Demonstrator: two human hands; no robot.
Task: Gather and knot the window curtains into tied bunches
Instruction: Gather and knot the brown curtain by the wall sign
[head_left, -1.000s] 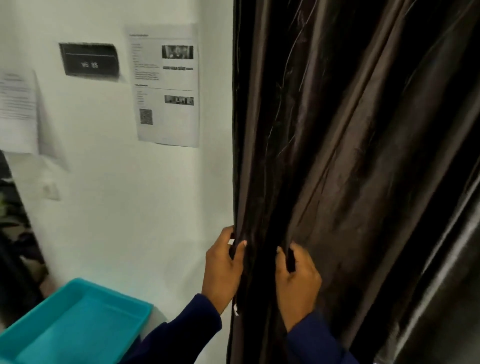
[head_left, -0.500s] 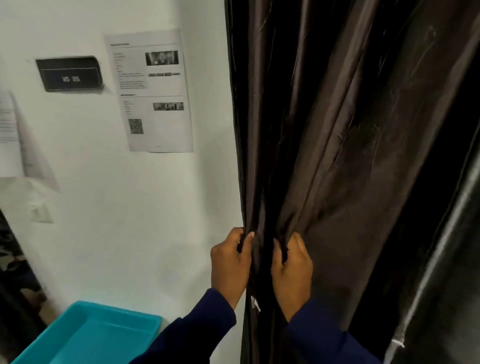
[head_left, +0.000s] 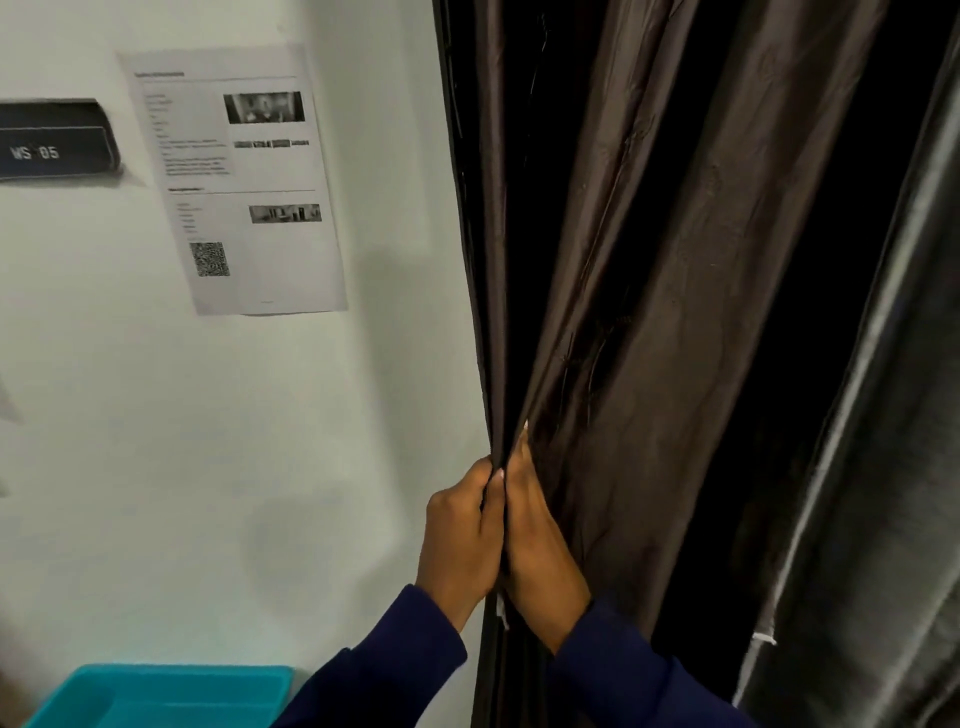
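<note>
Beside the white wall, both hands' fingers pinch the glossy brown curtain's pleated edge.

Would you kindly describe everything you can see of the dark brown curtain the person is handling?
The dark brown curtain hangs in long vertical folds beside the white wall. Its fabric looks smooth with a slight sheen, creased and snagged in places. Its left edge folds are drawn tightly together, where the left hand grips them and the right hand presses against them alongside. No knot shows. A greyer, shinier panel hangs to its right.
</note>
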